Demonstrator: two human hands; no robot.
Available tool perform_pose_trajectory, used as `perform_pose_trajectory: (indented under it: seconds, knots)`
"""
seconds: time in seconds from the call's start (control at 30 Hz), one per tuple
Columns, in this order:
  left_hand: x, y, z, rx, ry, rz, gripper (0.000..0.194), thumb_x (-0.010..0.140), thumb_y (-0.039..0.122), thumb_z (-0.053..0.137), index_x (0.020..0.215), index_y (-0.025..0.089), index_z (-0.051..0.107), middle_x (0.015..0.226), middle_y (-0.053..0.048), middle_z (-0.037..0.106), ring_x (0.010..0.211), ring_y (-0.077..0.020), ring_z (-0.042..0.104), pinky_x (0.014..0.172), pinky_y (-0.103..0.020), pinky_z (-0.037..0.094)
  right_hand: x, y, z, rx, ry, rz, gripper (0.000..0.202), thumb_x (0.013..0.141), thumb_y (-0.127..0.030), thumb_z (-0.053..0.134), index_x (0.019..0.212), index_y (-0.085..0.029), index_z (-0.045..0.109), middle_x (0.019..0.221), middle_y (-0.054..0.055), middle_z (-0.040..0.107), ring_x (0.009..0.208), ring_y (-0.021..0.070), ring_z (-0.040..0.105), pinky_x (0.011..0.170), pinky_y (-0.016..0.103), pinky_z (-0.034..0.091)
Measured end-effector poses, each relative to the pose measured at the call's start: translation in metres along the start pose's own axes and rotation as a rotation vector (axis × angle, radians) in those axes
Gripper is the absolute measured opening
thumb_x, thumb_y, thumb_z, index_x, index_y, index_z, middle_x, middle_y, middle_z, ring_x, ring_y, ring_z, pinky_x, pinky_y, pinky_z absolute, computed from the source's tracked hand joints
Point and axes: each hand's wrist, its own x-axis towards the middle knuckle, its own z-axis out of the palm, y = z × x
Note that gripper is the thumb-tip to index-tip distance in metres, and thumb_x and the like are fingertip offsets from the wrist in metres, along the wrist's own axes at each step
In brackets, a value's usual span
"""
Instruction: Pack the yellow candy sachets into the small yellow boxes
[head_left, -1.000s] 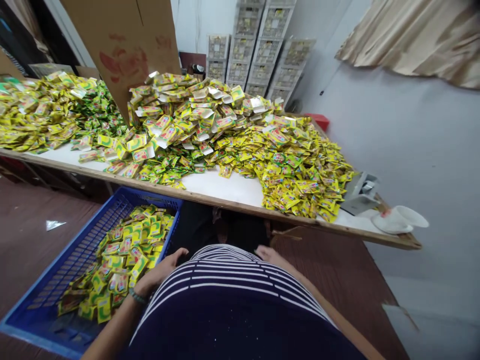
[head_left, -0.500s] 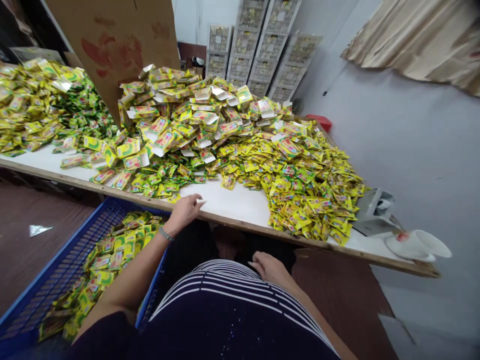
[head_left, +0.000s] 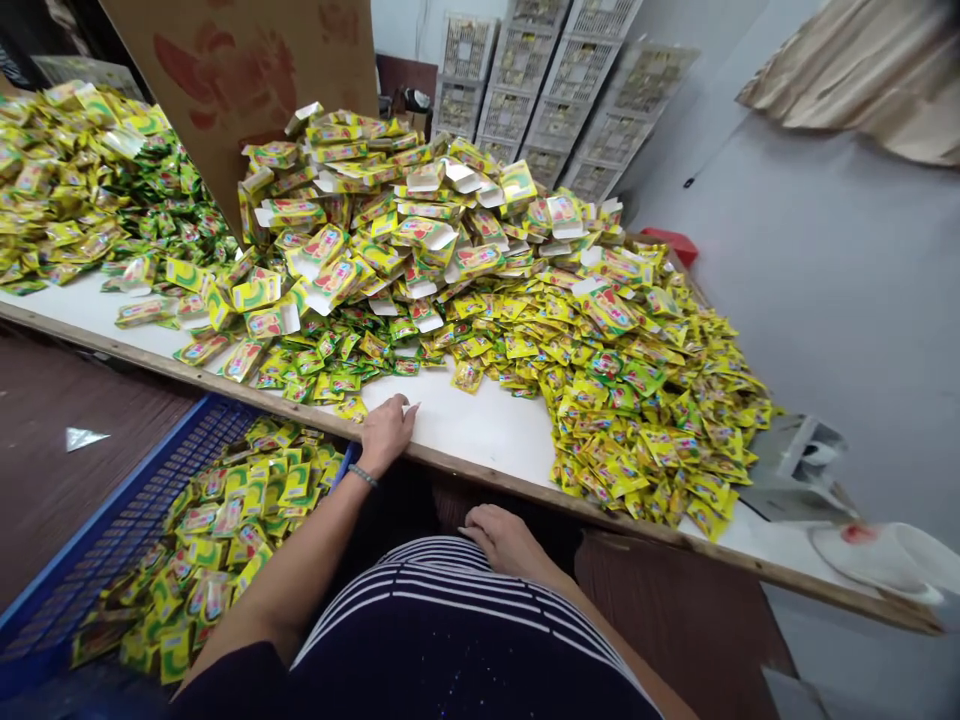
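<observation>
Head view: L hand [head_left: 387,434], just below ctr of frame, rests at the wooden edge strip [head_left: 495,482] of the smooth white tabletop [head_left: 487,430]; fingers half-bent, back of hand up, palm hidden, so can't tell if it has hold of anything. Beaded bracelet [head_left: 364,475] on that wrist. R hand [head_left: 508,540], lower ctr, is nr the waist of the dark, white-striped top [head_left: 450,572]; fingers loosely curled, inside hidden, can't tell re contents.

Upper ctr: heap of small flat cardboard cartons [head_left: 390,215], yellow/green w/ red print, some w/ white flaps sticking out. Ctr-right: mound of shiny, crinkly yellow sachets [head_left: 630,410]. Glossy green sachets [head_left: 330,350] lie in front of the cartons, left of ctr.

Lower left: blue plastic crate [head_left: 142,500], mesh walls, w/ more cartons [head_left: 225,510] jumbled inside. Upper left: brown cardboard panel [head_left: 225,90], red-printed, tilted. Top, right of ctr: stacked white lattice crates [head_left: 517,90]. Right: boxy grey container [head_left: 784,480], then a smooth, rounded white vessel [head_left: 877,555] nr the tabletop's end. Upper right: pleated beige curtain [head_left: 862,80].
</observation>
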Motion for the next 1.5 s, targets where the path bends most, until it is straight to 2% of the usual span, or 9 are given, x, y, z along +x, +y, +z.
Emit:
perform_pose_trajectory:
  seconds: [0.33,0.43,0.57,0.77,0.93,1.03,1.17,1.33,1.5]
  knots:
    - [0.000,0.002,0.000,-0.011,0.003,-0.031,0.032,0.098,0.042,0.045,0.106,0.017,0.064,0.085,-0.007,0.070,0.080,-0.0196,0.065,0.070,-0.029,0.039,0.028,0.003,-0.011,0.178,0.024,-0.103,0.033,0.102,-0.038,0.041,0.085,-0.020,0.063,0.081,0.004,0.067,0.076,0.0159,0.061,0.072,0.027,0.046]
    - [0.001,0.003,0.001,-0.006,-0.002,-0.020,0.032,0.098,0.042,0.045,0.106,0.017,0.064,0.085,-0.007,0.069,0.079,-0.0197,0.064,0.070,-0.029,0.039,0.043,0.001,-0.034,0.268,0.138,-0.043,0.032,0.101,-0.038,0.043,0.085,-0.021,0.065,0.077,0.003,0.068,0.071,0.0160,0.062,0.071,0.028,0.048]
    - [0.002,0.002,0.002,-0.033,-0.007,-0.003,0.029,0.097,0.040,0.047,0.105,0.018,0.064,0.081,-0.006,0.068,0.078,-0.0191,0.064,0.071,-0.029,0.040,0.074,0.002,-0.074,0.259,0.423,-0.013,0.030,0.099,-0.039,0.047,0.087,-0.021,0.067,0.081,0.005,0.070,0.070,0.0167,0.063,0.070,0.029,0.049]
    - [0.012,0.000,-0.004,-0.147,0.025,-0.034,0.021,0.096,0.032,0.049,0.100,0.018,0.065,0.086,-0.006,0.068,0.077,-0.0176,0.062,0.071,-0.028,0.042,0.150,0.039,-0.112,0.079,0.625,0.044,0.029,0.098,-0.039,0.048,0.088,-0.020,0.067,0.083,0.006,0.070,0.076,0.0184,0.062,0.076,0.030,0.048]
    - [0.062,0.014,-0.024,0.006,0.128,0.081,0.023,0.098,0.024,0.044,0.097,0.016,0.066,0.099,-0.012,0.069,0.096,-0.0237,0.061,0.087,-0.034,0.043,0.201,0.078,-0.102,-0.148,0.503,0.152,0.027,0.088,-0.025,0.059,0.112,-0.015,0.067,0.110,0.015,0.067,0.102,0.0281,0.058,0.087,0.037,0.045]
    - [0.104,0.032,-0.026,0.086,0.084,0.129,0.024,0.098,0.026,0.044,0.095,0.015,0.066,0.098,-0.014,0.068,0.099,-0.0261,0.060,0.092,-0.037,0.042,0.204,0.087,-0.091,-0.156,0.433,0.211,0.027,0.085,-0.025,0.063,0.111,-0.017,0.066,0.101,0.012,0.067,0.093,0.0250,0.059,0.081,0.034,0.045]
    - [0.142,0.051,-0.003,0.156,-0.011,0.063,0.030,0.088,0.039,0.064,0.103,0.012,0.065,0.105,-0.019,0.065,0.108,-0.0317,0.057,0.090,-0.039,0.042,0.191,0.094,-0.083,-0.071,0.394,0.223,0.018,0.087,-0.036,0.063,0.092,-0.019,0.063,0.082,0.004,0.063,0.075,0.0189,0.056,0.069,0.029,0.042]
    - [0.136,0.052,0.023,0.155,-0.138,0.023,0.030,0.081,0.034,0.073,0.102,0.015,0.062,0.102,-0.017,0.066,0.104,-0.0316,0.058,0.081,-0.036,0.042,0.176,0.101,-0.077,0.065,0.498,0.231,0.023,0.089,-0.042,0.060,0.092,-0.019,0.060,0.084,0.005,0.065,0.073,0.0192,0.057,0.068,0.031,0.044]
    - [0.095,0.046,0.020,-0.097,-0.115,-0.099,0.034,0.077,0.027,0.074,0.103,0.020,0.054,0.082,-0.003,0.063,0.077,-0.0203,0.059,0.067,-0.029,0.038,0.177,0.090,-0.074,0.089,0.705,0.148,0.018,0.091,-0.036,0.059,0.093,-0.020,0.065,0.096,0.010,0.069,0.094,0.0260,0.060,0.088,0.039,0.046]
